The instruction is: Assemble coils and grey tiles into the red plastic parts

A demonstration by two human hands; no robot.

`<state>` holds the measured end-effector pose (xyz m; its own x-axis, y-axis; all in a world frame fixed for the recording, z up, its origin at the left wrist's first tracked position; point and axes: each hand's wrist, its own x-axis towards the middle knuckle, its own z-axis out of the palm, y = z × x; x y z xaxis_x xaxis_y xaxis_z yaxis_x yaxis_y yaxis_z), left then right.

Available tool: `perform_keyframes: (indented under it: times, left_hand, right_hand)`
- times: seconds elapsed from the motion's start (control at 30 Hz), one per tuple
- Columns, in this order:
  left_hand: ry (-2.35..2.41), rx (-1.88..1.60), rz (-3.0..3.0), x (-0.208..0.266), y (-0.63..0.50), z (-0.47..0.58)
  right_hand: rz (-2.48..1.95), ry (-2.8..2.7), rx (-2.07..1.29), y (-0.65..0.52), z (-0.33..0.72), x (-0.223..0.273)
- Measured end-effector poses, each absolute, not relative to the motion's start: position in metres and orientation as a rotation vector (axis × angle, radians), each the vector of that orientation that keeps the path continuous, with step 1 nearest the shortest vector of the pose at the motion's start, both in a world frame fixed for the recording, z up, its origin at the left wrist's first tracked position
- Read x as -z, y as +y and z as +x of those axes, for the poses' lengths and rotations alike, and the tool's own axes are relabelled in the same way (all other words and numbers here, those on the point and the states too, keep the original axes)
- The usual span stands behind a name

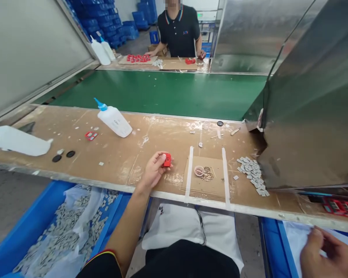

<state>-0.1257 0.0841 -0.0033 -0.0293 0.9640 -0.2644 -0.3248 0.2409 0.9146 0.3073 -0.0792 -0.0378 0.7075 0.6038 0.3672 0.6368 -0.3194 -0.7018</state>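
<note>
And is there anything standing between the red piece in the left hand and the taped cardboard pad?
Nothing upright shows between the red piece in the left hand and the pad; only a white tape strip lies flat along its left side.

The left hand (pixel 154 169) partly covers the red part (pixel 168 160) in its grip. Far right of this grip, the right hand (pixel 333 259) is cut by the frame's edge, its hold unclear. Far left, one white bottle (pixel 20 141) is also cut.
</note>
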Motion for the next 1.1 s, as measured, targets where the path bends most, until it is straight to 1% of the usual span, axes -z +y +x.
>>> perform_keyframes:
  times: [0.1,0.2,0.3,0.43,0.6,0.8,0.9,1.0,1.1]
  left_hand:
    - [1.142,-1.202,0.855,0.01,0.077,-0.113]
    - [1.222,-1.165,1.09,0.019,0.07,-0.103]
    - [1.242,-1.073,1.162,0.03,0.06,-0.097]
    - [1.309,-1.038,1.26,0.043,0.047,-0.096]
    - [1.22,-1.073,1.29,0.044,0.043,-0.101]
    - [0.936,-1.316,0.917,0.036,0.05,-0.107]
    - [0.837,-1.338,0.761,0.034,0.052,-0.108]
    - [0.795,-1.323,0.739,0.031,0.052,-0.104]
    - [0.825,-1.211,0.82,0.029,0.05,-0.099]
  right_hand:
    - [-1.988,-1.108,-0.038,-0.075,0.253,0.038]
    - [-1.764,-1.4,-0.246,-0.05,0.212,0.034]
    - [-1.58,-1.618,-0.418,-0.018,0.181,0.027]
    - [-1.421,-1.761,-0.546,0.02,0.15,0.02]
    - [-1.311,-1.819,-0.567,0.045,0.13,0.014]
    - [-1.305,-1.898,-0.594,0.058,0.123,-0.001]
    - [-1.27,-1.947,-0.609,0.064,0.119,-0.002]
    - [-1.262,-1.979,-0.52,0.068,0.116,0.002]
    - [-1.304,-1.998,-0.36,0.07,0.116,0.007]
